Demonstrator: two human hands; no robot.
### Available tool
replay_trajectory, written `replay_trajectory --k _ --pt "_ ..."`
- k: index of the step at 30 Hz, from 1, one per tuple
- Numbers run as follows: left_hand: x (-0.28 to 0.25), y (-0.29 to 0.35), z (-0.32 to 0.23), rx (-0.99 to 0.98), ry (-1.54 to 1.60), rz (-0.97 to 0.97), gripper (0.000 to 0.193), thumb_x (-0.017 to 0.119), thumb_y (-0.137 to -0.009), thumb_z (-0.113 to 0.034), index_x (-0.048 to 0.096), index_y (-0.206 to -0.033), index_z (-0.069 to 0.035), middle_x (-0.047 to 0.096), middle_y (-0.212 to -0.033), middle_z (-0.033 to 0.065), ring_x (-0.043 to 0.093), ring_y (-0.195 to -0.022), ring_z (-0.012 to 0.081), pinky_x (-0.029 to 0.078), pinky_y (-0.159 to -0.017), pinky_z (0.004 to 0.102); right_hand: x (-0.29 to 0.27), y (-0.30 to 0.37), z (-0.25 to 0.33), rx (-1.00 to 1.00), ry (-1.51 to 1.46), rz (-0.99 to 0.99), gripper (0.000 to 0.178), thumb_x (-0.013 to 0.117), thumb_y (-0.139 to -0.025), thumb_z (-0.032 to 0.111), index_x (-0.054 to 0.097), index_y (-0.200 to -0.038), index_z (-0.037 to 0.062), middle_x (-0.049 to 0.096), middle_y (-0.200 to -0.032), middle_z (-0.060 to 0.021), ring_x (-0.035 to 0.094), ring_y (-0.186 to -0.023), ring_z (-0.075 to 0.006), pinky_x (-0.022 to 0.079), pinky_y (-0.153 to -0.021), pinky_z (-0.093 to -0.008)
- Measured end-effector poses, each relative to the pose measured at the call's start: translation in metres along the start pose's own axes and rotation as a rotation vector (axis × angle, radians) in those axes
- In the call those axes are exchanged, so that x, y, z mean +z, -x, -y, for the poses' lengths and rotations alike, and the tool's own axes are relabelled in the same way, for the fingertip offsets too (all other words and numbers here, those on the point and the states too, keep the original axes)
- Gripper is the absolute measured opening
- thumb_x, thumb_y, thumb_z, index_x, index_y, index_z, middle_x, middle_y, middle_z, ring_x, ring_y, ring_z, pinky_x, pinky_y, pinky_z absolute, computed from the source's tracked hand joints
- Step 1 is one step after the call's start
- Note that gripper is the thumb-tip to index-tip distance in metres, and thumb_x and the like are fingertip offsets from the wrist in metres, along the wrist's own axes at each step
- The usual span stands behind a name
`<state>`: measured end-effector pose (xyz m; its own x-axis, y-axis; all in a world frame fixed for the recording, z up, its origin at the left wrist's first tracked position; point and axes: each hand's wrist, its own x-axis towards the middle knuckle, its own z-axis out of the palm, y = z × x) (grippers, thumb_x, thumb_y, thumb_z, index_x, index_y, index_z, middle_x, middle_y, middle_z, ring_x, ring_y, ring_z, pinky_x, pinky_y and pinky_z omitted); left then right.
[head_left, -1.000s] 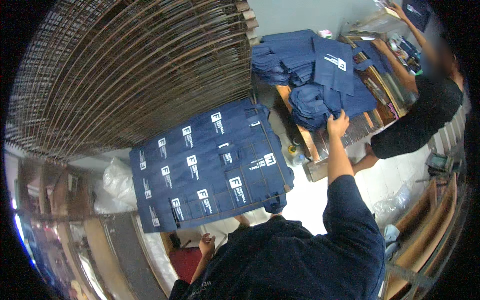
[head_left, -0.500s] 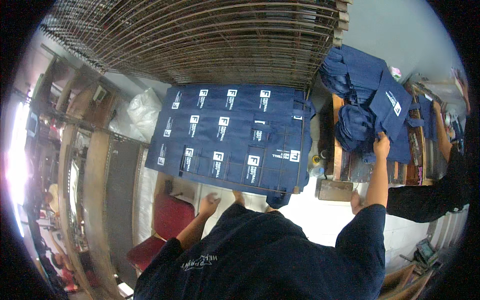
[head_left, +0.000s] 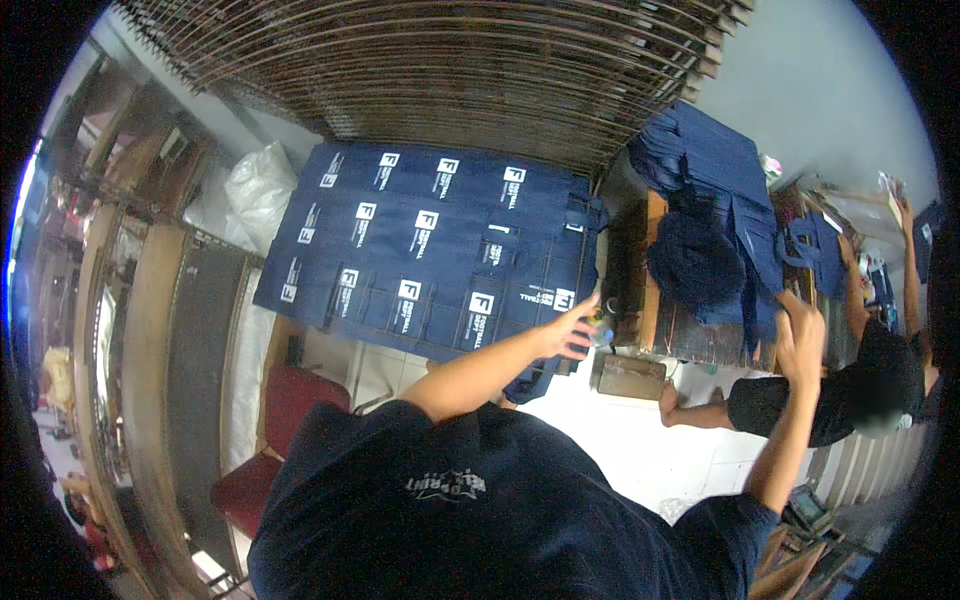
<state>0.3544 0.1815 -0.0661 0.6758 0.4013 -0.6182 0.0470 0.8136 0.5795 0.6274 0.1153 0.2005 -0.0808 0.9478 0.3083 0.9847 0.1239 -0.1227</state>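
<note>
My left hand (head_left: 566, 336) reaches across my front with its fingers spread and nothing in it, near the front right corner of the rack shelf. On that shelf several navy fabric bags (head_left: 395, 255) with white prints lie flat in overlapping rows. My right hand (head_left: 801, 338) is at the right, fingers closed on the lower edge of a navy fabric bag (head_left: 765, 250), which is seen nearly edge-on. This bag hangs beside a thick pile of navy bags (head_left: 700, 160), and a bunched navy bundle (head_left: 695, 255) lies in front of the pile.
A tall wire drying rack (head_left: 430, 70) rises at the back. A red chair (head_left: 290, 405) stands at the left, near shelving (head_left: 150, 300) and a clear plastic bag (head_left: 258, 185). Another person (head_left: 850, 385) works at the far right beside the wooden bench (head_left: 690, 330).
My left hand has swung right and up from beside the chair. My right hand has moved right and down, drawing the bag until its print is out of sight. The view has shifted right.
</note>
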Motion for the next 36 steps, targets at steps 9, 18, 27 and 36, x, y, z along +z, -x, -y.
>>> replay_trajectory --k 9,18,27,36 --pt "0.009 0.001 -0.014 -0.105 0.588 0.348 0.125 0.031 -0.047 -0.091 -0.002 -0.138 -0.012 0.025 -0.134 0.0250 0.032 -0.120 0.0405 0.030 -0.096 0.0499 -0.103 0.021 0.140 -0.458 0.150 0.083 0.026 0.043 -0.055 0.030 0.044 -0.061 0.0051 0.041 -0.058 -0.0107 0.045 -0.058 -0.0315 0.035 -0.070 -0.0427" --pt "-0.025 0.011 0.084 -0.509 0.043 0.286 0.068 0.052 -0.077 -0.046 0.035 -0.126 -0.002 0.048 -0.118 0.0201 0.060 -0.088 0.0252 0.053 -0.070 0.0314 -0.084 -0.034 0.188 -0.571 0.012 0.171 0.030 0.040 -0.073 0.033 0.045 -0.064 0.0052 0.041 -0.058 -0.0086 0.041 -0.058 -0.0267 0.033 -0.068 -0.0387" --pt "-0.055 0.058 0.029 -0.340 0.284 0.269 0.022 0.050 -0.081 -0.006 0.052 -0.102 0.002 0.061 -0.091 0.0135 0.062 -0.080 0.0183 0.053 -0.067 0.0254 -0.080 -0.084 0.217 -0.416 -0.082 0.034 0.034 0.042 -0.078 0.035 0.045 -0.063 0.0054 0.042 -0.056 -0.0064 0.042 -0.058 -0.0243 0.036 -0.069 -0.0377" --pt "-0.246 0.094 -0.030 0.392 0.486 -0.081 0.056 0.057 -0.073 -0.001 0.043 -0.125 -0.015 0.034 -0.130 0.0144 0.042 -0.110 0.0254 0.036 -0.088 0.0424 0.028 -0.103 0.152 -0.032 0.135 0.055 0.019 0.053 -0.067 -0.002 0.061 -0.084 -0.0009 0.050 -0.070 -0.0102 0.049 -0.068 -0.0231 0.040 -0.067 -0.0321"
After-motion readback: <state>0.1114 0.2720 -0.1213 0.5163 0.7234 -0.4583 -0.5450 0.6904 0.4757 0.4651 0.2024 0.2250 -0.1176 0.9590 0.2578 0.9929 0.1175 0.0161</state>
